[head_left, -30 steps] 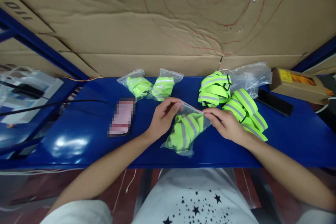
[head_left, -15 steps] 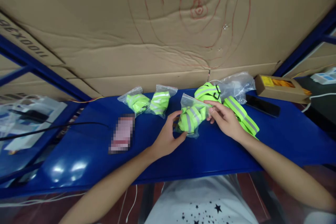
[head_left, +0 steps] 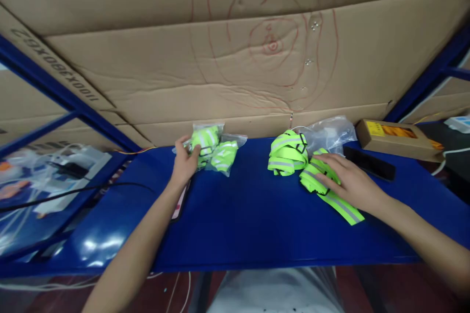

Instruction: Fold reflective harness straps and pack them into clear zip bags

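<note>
My left hand point(head_left: 185, 161) is at the left of the blue table, closed around a clear zip bag holding a bundled neon-yellow reflective strap point(head_left: 206, 138). This bag lies against another bagged strap point(head_left: 224, 155), partly covering it; the third bag is mostly hidden behind my fingers. On the right, my right hand point(head_left: 347, 181) has its thumb and fingers about a loosely folded reflective strap point(head_left: 316, 176), whose flat tail point(head_left: 345, 209) hangs toward the front edge. A coiled reflective strap point(head_left: 288, 152) with a black buckle lies beside it.
A phone point(head_left: 179, 205) lies partly under my left forearm. Behind my right hand are a dark phone point(head_left: 370, 164), crumpled clear plastic point(head_left: 332, 132) and a cardboard box point(head_left: 398, 139). A cardboard wall point(head_left: 154, 68) closes the back; a black cable point(head_left: 110, 186) crosses at left.
My left hand has carried the bagged strap left to the other bags. My right hand has left that bag and moved right to the loose strap, which has shifted. The view has tilted up.
</note>
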Available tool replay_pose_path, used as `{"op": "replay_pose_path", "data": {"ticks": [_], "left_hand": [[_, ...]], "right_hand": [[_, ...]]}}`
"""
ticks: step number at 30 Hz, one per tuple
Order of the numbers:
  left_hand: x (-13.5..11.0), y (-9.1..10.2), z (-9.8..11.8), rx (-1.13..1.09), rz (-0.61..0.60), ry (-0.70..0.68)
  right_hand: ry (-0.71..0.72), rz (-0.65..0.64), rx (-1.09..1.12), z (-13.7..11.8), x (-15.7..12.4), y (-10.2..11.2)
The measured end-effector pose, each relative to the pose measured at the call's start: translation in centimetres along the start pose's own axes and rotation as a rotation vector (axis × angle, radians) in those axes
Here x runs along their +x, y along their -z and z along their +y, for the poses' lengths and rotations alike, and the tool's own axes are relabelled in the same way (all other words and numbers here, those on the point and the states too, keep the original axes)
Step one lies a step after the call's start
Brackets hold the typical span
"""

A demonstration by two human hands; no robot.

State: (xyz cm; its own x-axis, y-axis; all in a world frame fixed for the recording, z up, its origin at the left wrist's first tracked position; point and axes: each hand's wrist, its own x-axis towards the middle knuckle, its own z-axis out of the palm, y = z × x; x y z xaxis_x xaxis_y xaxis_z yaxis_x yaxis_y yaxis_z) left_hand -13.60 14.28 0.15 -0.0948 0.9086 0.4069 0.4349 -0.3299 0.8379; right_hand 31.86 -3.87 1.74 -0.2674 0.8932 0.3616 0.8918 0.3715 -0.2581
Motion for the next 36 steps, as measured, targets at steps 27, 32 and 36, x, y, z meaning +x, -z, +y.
{"op": "replay_pose_path", "data": {"ticks": [27,32,36], "left_hand": [[-12.3,-6.5,6.5,-0.202,-1.164,-0.304],[-12.0,-6.9,5.9,-0.308,-0.905,-0.210],[-12.8,-7.6,5.5,-0.218,-0.727,-0.157]], "right_hand": [[0.278,-0.221,0.198,-6.5,2.7,-3.4],[0.079,-0.220,0.366,-7.4,4.0,-4.7],[-0.058,-0.305,0.449,-6.5,3.3,-5.1]]}}
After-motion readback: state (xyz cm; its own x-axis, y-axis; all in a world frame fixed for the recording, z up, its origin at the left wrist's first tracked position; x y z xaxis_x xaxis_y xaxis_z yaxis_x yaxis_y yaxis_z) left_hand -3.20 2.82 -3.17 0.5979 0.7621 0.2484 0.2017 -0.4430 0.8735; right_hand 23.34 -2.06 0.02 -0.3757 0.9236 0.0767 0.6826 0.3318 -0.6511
